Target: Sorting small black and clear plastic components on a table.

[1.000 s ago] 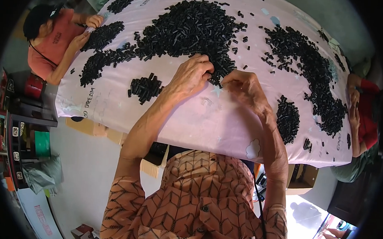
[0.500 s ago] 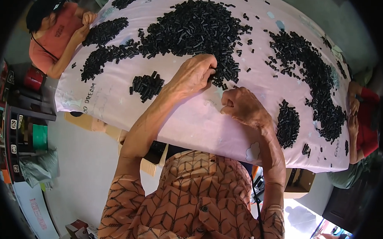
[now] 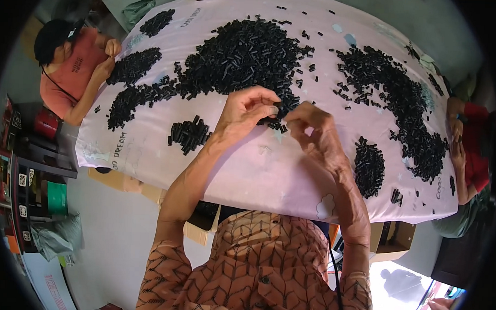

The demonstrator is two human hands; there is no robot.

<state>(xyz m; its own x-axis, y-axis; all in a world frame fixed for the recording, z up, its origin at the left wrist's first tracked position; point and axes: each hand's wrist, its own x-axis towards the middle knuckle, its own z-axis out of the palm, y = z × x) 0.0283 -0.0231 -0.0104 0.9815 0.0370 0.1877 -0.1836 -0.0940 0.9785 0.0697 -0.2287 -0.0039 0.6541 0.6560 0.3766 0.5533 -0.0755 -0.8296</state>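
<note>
A large heap of short black tube-like pieces point(image 3: 238, 56) lies on a pale pink cloth, and a narrow tail of it runs toward me. At that tail's near end is my left hand point(image 3: 244, 112), thumb and forefinger curled together. Facing it from the right, my right hand point(image 3: 318, 136) has thumb and fingertips brought together in a pinch. The two sets of fingertips are a short gap apart, with black pieces just behind and between them. Whatever either hand pinches is too small and dark to tell from the pile.
Smaller piles of black pieces lie left point(image 3: 188, 134) and right point(image 3: 369, 167) of my arms, and a long band point(image 3: 408, 106) stretches along the right side. A person in a coral shirt point(image 3: 79, 67) works at the left edge, another in red point(image 3: 476, 144) at the right. Cardboard boxes point(image 3: 393, 242) stand below.
My right hand has gone from a closed curl to a fingertip pinch and come nearer the left hand. The left fingers have loosened into a rounder curl. The whole view has shifted slightly.
</note>
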